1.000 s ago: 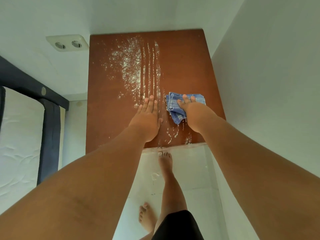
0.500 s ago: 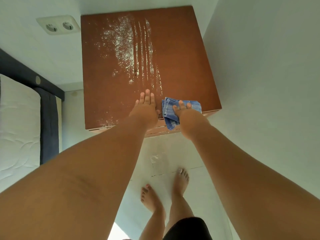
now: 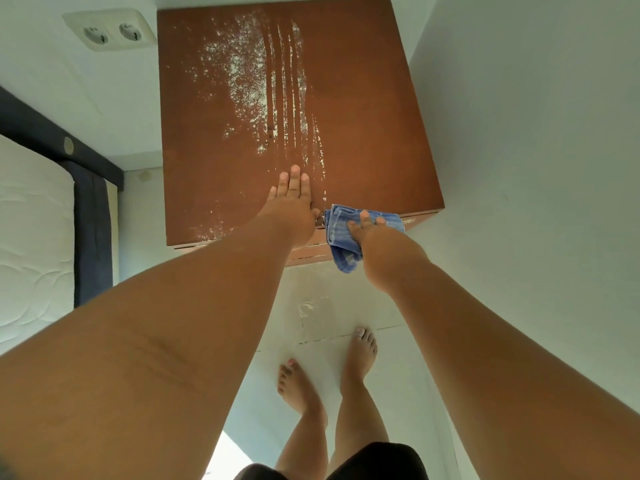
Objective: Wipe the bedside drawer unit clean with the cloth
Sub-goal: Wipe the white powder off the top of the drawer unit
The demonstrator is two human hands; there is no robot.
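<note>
Powder streaks brown unit; left hand flat, right hand gripping blue cloth.

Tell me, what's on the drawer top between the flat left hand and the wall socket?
In the head view, white powder lies scattered and streaked on the brown top between the left hand and the socket.

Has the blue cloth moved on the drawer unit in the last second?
Yes. The cloth slid toward the person, from the drawer unit's top onto its front edge, now hanging over.
</note>
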